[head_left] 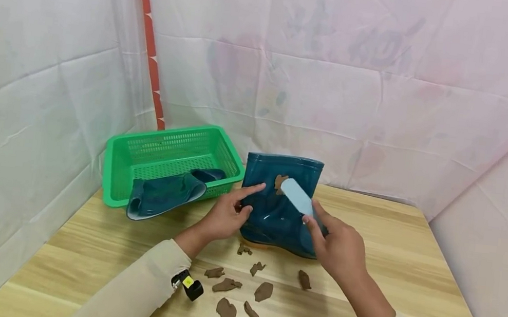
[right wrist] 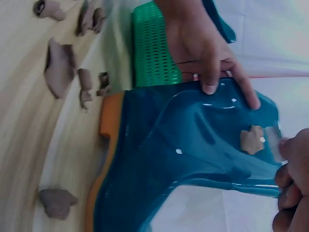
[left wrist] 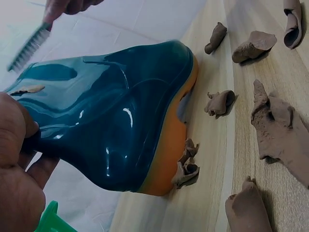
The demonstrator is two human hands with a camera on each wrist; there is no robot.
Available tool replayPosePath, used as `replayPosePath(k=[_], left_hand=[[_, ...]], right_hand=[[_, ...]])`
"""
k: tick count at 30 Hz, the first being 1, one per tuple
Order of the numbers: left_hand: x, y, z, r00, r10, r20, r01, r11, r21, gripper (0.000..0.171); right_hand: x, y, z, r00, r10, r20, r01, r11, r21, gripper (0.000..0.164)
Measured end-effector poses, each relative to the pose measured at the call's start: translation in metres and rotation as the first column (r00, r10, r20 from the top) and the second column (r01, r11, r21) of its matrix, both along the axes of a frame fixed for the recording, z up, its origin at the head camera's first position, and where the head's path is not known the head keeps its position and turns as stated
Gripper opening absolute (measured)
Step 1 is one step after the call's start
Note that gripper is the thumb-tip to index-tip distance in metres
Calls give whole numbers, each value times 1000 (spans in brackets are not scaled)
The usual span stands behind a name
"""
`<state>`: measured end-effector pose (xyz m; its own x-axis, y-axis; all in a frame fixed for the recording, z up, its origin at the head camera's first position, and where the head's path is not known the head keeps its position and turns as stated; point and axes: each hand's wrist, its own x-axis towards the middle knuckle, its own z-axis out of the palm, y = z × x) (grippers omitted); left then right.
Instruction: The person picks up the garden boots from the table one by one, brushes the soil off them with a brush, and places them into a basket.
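Note:
A shiny dark teal rubber boot (head_left: 271, 217) with an orange sole stands upright on the table. My left hand (head_left: 225, 215) grips its shaft at the left edge, thumb and index finger on the near face and other fingers behind. High on the shaft sticks a brown clay-like patch (right wrist: 250, 140). Held in my right hand (head_left: 342, 245) is a light blue brush (head_left: 297, 196), its pale bristles (left wrist: 30, 48) facing the boot beside the patch. Whether the bristles touch is hard to tell. Another teal boot (head_left: 164, 195) lies across the basket's near rim.
A green plastic basket (head_left: 116, 164) stands at the back left. Several brown clay-like pieces (head_left: 226, 310) are scattered over the wooden table (head_left: 404, 277) in front of the boot. White cloth (head_left: 316, 93) hangs behind and along both sides.

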<state>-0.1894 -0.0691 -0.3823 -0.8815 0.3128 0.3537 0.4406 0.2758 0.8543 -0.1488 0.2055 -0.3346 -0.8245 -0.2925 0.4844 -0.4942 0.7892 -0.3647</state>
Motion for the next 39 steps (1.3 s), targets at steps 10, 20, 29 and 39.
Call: replayPosePath(k=[10,20,29,39], left_hand=[[-2,-3,-2,999,-30,-31,30,999,-12,65],[-6,-2,3,995,-30,-91,21,995,-96,75],[-2,-6,0,992,-21,-123,11,997,-82,74],[-3,-6,-2,989,3,-150,-19,994,-105,75]], right_hand=[[1,-3,-2,1000,8,10,-8,999,-46,47],[3,-3,-11,972,33,233,-55,995,86,47],[-3,-10,-8,999,-30,39,31,999,-22,49],[4,-7,-8,999,-6,34,7,1000,-28,47]])
